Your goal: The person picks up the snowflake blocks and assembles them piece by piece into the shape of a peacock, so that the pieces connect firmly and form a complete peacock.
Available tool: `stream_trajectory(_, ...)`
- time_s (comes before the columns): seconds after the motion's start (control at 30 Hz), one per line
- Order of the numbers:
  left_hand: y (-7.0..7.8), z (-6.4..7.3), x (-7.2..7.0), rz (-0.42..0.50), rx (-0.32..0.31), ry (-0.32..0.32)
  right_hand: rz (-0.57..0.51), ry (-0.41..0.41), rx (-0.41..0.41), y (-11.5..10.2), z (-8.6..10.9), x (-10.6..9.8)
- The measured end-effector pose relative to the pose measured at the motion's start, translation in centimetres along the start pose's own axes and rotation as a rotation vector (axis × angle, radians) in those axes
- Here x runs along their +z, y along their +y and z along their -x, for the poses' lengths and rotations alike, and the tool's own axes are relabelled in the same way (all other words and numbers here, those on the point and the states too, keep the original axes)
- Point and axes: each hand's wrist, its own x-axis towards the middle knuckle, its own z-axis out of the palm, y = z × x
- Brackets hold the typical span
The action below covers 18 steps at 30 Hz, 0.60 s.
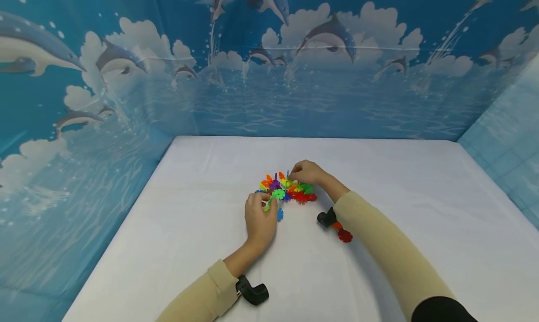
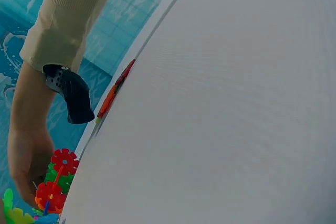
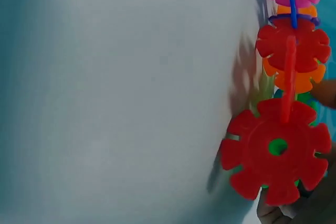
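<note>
A cluster of interlocked plastic snowflake discs [image 1: 301, 197] in red, orange, green, purple, yellow and blue sits on the white table. My left hand [image 1: 258, 219] is at its near left side, fingers and thumb bent round a lime-green disc [image 1: 266, 208]. From the far right, my right hand [image 1: 309, 172] reaches over the cluster and pinches it at the top; its fingertips are partly hidden. Large in the right wrist view is a red disc [image 3: 252, 150], with more slotted discs behind it. The left wrist view has the right hand [image 2: 29, 166] against the red and green discs [image 2: 64, 162].
Beneath the right forearm lies a small separate group with a dark red disc [image 1: 345, 236] and an orange one. A black camera [image 1: 254, 294] is strapped to the left wrist, another [image 1: 326, 217] to the right. Dolphin-print curtains [image 1: 320, 102] surround the white table [image 1: 202, 209].
</note>
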Motion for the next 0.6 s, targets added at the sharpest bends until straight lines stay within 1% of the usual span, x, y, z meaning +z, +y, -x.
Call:
stream_trajectory(0.07, -0.1, 0.1, 0.2, -0.003, 0.003, 0.003, 0.005, -0.031, 0.010, 0.1, -0.2, 0.0)
stream_trajectory(0.13, -0.2, 0.1, 0.3, 0.006, 0.011, 0.004, -0.002, -0.045, 0.002, 0.1, -0.2, 0.0)
stream_trajectory(0.23, -0.3, 0.1, 0.4, 0.032, 0.023, 0.002, -0.059, -0.041, -0.016, 0.4, -0.1, 0.2)
stream_trajectory(0.33, -0.4, -0.1, 0.4, 0.054, 0.033, 0.003, -0.133, -0.009, -0.029, 0.5, 0.2, 0.4)
stream_trajectory(0.43, -0.6, -0.2, 0.5, 0.062, 0.043, 0.008, -0.194, 0.033, -0.042, 0.3, 0.9, 0.7)
stream_trajectory(0.53, -0.8, -0.3, 0.5, 0.070, 0.057, 0.005, -0.224, 0.075, -0.059, 0.0, 1.6, 1.1)
stream_trajectory(0.6, -0.9, -0.3, 0.5, 0.069, 0.066, -0.001, -0.223, 0.104, -0.062, -0.1, 1.8, 1.4)
